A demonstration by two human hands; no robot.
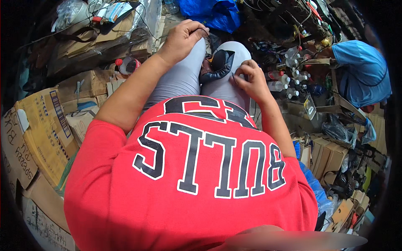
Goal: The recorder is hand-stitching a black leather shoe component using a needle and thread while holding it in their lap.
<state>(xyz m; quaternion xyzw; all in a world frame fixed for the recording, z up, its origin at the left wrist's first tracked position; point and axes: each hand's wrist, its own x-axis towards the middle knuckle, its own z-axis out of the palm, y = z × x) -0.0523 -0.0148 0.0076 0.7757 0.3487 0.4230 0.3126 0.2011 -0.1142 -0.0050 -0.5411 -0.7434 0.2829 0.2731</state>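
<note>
A black padded, shiny piece [218, 67], perhaps a shoe, is wedged between my knees, with a brown patch at its left side. My left hand [182, 40] is above my left knee, its fingers curled together; whatever is at the fingertips is too small to name. Close to the right side of the black piece, my right hand [253, 82] has its fingers bent inward in a pinch. Something thin and dark may be at those fingertips, but I cannot make it out. The two hands are apart.
Flattened cardboard [46, 134] lies along the left. A red-capped bottle [127, 65] stands beside my left forearm. Beyond my knees is a blue plastic sheet [211, 12]. Several small bottles [289, 79] stand right of my hand, near a person in a blue shirt [362, 71].
</note>
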